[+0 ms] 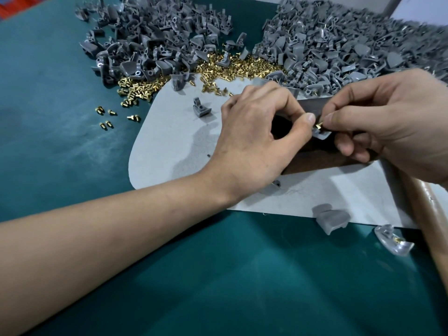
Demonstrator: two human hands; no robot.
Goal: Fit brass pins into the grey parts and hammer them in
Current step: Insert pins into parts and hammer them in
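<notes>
I am pinching a pin (318,125) between the thumb and forefinger of my left grip (261,134), its other fingers curling in behind. My right grip (388,124) is clamping on a grey part (322,135), thumb and forefinger closing round it, and the pin is sitting at the top of that part, right where the two grips are meeting. Both are hovering over a dark block (324,158), which is resting on a pale grey board (169,146) that is lying on the teal table (72,146). A wooden handle (426,209) is running out from under my right palm toward the near right; I cannot tell whether that grip is holding it too. Beyond my hands a heap of pins (230,64) is spreading across the far edge of the board, between a left pile (150,44) of grey parts and a larger right pile (351,44), where some parts are showing brass. A few loose pins (109,116) are lying on the table to the left of the board. One lone part (200,109) is sitting on the board left of my left grip, another grey piece (331,220) is overhanging the board's near edge, and a clear piece (392,240) carrying brass is lying on the table just beside it.
</notes>
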